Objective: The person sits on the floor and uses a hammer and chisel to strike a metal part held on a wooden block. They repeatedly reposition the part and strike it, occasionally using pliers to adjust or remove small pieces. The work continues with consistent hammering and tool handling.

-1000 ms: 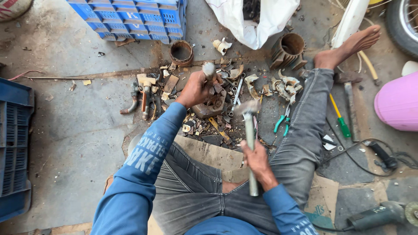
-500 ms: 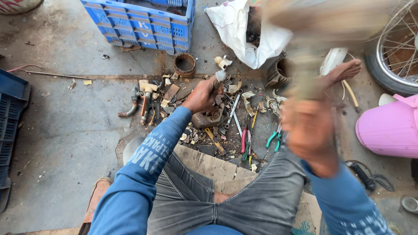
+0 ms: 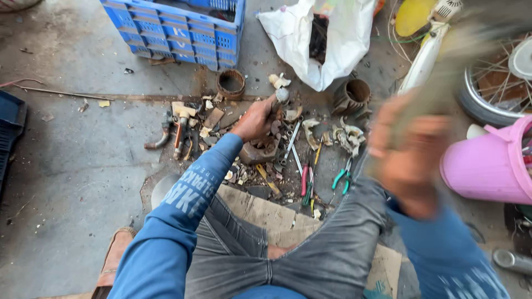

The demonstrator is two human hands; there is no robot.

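Observation:
My left hand (image 3: 256, 119) grips a steel chisel (image 3: 280, 98) and holds its tip on a rusty metal part (image 3: 259, 150) on the floor. My right hand (image 3: 411, 158) is raised close to the camera and blurred, closed around a wooden hammer handle (image 3: 443, 77) that points up and to the right. Broken scraps and hand tools lie around the metal part, among them red-handled pliers (image 3: 304, 182) and green-handled pliers (image 3: 340, 178).
A blue plastic crate (image 3: 177, 30) stands at the back, a white bag (image 3: 327, 39) beside it. A pink bucket (image 3: 487, 166) and a spoked wheel (image 3: 493, 88) are at the right. Cardboard (image 3: 260, 213) lies under my legs. Another dark blue crate (image 3: 8, 127) sits at the left edge.
My right hand has swung the hammer up from beside my knee to high in front of the camera. My left hand stays on the chisel. The view has tilted upward.

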